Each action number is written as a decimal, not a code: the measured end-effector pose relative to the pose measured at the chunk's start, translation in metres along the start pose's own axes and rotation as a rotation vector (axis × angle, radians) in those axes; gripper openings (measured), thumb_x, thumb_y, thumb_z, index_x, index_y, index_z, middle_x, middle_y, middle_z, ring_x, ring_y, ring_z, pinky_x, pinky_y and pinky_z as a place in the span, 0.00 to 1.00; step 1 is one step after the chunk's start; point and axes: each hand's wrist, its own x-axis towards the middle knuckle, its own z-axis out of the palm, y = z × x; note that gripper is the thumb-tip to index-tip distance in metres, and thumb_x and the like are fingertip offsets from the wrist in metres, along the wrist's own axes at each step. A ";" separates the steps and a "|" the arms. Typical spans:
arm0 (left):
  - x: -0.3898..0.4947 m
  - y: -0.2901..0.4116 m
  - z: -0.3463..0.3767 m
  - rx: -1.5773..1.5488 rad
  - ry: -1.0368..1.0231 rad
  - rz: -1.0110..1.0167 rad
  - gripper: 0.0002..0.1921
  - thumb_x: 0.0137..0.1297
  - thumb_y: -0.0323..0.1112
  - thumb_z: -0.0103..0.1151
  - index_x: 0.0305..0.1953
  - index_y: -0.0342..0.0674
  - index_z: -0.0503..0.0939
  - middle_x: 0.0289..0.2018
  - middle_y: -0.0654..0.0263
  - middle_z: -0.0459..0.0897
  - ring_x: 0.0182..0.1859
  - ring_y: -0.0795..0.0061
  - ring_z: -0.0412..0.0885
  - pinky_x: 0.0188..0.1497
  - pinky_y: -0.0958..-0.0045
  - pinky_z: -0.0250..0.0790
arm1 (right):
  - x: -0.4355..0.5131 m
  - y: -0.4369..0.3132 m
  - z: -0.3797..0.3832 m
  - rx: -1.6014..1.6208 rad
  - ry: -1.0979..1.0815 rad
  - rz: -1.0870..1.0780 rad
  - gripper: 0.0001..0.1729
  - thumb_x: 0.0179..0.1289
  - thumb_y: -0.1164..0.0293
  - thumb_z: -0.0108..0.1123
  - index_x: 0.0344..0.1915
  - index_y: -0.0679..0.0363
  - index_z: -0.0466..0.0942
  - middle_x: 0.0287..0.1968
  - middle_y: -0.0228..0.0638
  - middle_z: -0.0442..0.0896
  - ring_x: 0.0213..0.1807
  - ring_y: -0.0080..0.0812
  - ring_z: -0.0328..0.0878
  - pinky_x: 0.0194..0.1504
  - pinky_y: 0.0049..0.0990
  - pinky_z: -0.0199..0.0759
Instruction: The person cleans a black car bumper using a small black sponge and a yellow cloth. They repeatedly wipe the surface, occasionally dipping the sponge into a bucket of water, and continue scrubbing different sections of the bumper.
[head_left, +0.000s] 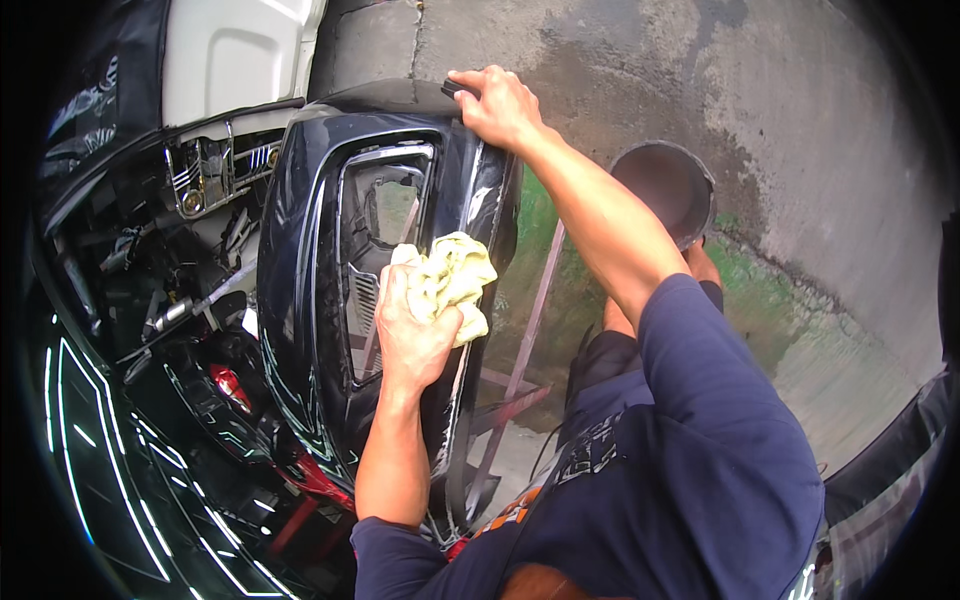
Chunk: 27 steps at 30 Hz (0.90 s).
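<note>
A glossy black car bumper cover (300, 232) lies lengthwise before me on a reddish metal stand (525, 345). My left hand (416, 330) grips a crumpled pale yellow cloth (454, 274), which rests over the bumper's rim beside its large grille opening. At the bumper's far end is my right hand (499, 105), with a small black block-like object (451, 88) between thumb and fingers; its exact kind cannot be told. Part of that object is hidden by the fingers.
A dark round bucket (664, 191) stands on the stained concrete floor (787, 150) near my feet. To the left are a dark car (82, 450) with bright reflections, exposed parts, and a white panel (236, 64).
</note>
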 end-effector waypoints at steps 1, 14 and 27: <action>0.000 0.000 -0.001 0.031 -0.002 0.018 0.23 0.50 0.28 0.65 0.51 0.30 0.78 0.47 0.53 0.79 0.51 0.53 0.80 0.60 0.58 0.74 | -0.011 -0.001 -0.001 -0.004 0.060 -0.078 0.24 0.66 0.63 0.71 0.63 0.45 0.86 0.58 0.47 0.84 0.57 0.51 0.81 0.55 0.50 0.76; -0.002 -0.002 -0.001 0.023 0.003 0.005 0.24 0.50 0.30 0.63 0.51 0.30 0.78 0.45 0.59 0.79 0.48 0.64 0.80 0.59 0.65 0.74 | -0.017 -0.011 0.001 -0.030 0.101 -0.166 0.21 0.68 0.65 0.68 0.61 0.43 0.88 0.57 0.44 0.84 0.60 0.48 0.80 0.61 0.48 0.74; 0.001 -0.001 -0.002 0.005 0.009 0.019 0.23 0.49 0.30 0.63 0.49 0.29 0.78 0.46 0.57 0.78 0.50 0.62 0.80 0.61 0.64 0.73 | -0.023 0.005 0.003 0.007 0.205 -0.268 0.21 0.69 0.63 0.68 0.61 0.44 0.88 0.56 0.43 0.85 0.61 0.48 0.78 0.62 0.47 0.74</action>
